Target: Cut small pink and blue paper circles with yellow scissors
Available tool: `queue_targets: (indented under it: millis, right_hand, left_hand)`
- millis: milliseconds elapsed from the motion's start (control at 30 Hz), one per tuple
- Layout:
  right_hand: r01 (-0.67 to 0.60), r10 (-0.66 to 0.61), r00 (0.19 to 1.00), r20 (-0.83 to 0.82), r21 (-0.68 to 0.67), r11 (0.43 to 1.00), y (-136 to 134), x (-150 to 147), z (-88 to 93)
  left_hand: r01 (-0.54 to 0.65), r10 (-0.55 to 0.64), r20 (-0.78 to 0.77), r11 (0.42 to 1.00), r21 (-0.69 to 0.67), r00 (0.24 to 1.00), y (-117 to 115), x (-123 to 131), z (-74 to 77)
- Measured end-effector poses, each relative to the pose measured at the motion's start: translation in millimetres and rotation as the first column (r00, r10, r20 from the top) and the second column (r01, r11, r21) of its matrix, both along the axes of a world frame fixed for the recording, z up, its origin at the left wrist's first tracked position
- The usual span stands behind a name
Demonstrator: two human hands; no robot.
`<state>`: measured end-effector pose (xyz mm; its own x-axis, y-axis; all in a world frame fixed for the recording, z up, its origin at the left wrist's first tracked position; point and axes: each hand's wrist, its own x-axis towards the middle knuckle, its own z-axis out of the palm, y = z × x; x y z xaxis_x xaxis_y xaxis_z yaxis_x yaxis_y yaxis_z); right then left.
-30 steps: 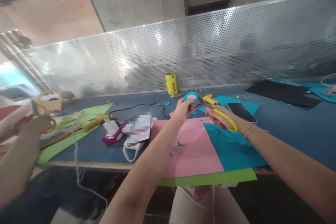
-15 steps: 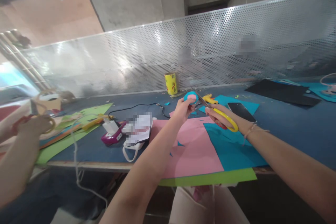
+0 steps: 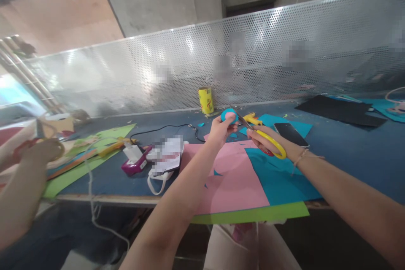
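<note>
My left hand [image 3: 221,128] is closed on a small rounded piece of blue paper [image 3: 226,114], with a pink patch showing at its front; whether that patch is paper or my thumb is hard to tell. In my right hand [image 3: 261,137] is a pair of scissors [image 3: 271,141] with yellow and red handles. Their blades point up and left, close beside the blue piece. Below my hands lie a pink sheet [image 3: 234,181], a blue sheet [image 3: 281,177] overlapping its right side, and a green sheet [image 3: 272,214] underneath. Small blue scraps [image 3: 217,173] rest on the pink sheet.
A yellow can [image 3: 206,101] stands near the perforated metal screen [image 3: 177,63]. Behind my right hand lie a yellow glue gun [image 3: 253,119] and a phone [image 3: 291,134]. A purple power strip [image 3: 136,165] is left. Another person's hand [image 3: 38,152] holds scissors at far left.
The blue paper piece has turned or shifted slightly in my left hand. My right hand and the scissors have barely moved.
</note>
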<state>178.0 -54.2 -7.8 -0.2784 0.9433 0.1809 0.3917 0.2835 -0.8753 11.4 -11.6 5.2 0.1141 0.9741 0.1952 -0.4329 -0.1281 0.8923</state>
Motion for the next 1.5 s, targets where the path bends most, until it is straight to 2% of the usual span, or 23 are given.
queue_targets:
  millis: [333,533,833,1000,1233,1500]
  right_hand:
    - [-0.043,0.045,0.999,0.024,-0.076,0.996,-4.2,0.6,4.3]
    - [-0.037,0.041,0.999,0.029,-0.103,0.994,-6.5,0.0,6.5]
    - [-0.061,0.065,0.998,0.023,-0.146,0.987,-3.2,4.5,3.3]
    - [-0.065,0.067,0.998,0.014,-0.135,0.989,-0.7,6.0,0.8]
    - [-0.103,0.104,0.995,0.003,-0.084,0.991,-1.2,7.9,-1.0]
    - [-0.028,0.035,0.997,0.070,-0.107,0.994,-2.7,5.1,3.1]
  left_hand:
    - [-0.076,0.077,-0.022,0.997,0.034,0.997,2.0,-0.3,-0.5]
    - [-0.046,0.046,0.009,0.998,0.049,0.999,1.6,0.0,0.9]
    - [-0.109,0.112,-0.038,0.990,0.089,0.993,5.1,-1.4,0.3]
    - [-0.114,0.116,-0.029,0.991,0.072,0.993,2.8,-2.8,3.6]
    - [-0.108,0.105,0.070,0.994,0.034,0.992,0.0,-5.8,8.0]
    - [-0.096,0.095,0.069,0.995,0.016,0.993,0.0,-6.6,8.4]
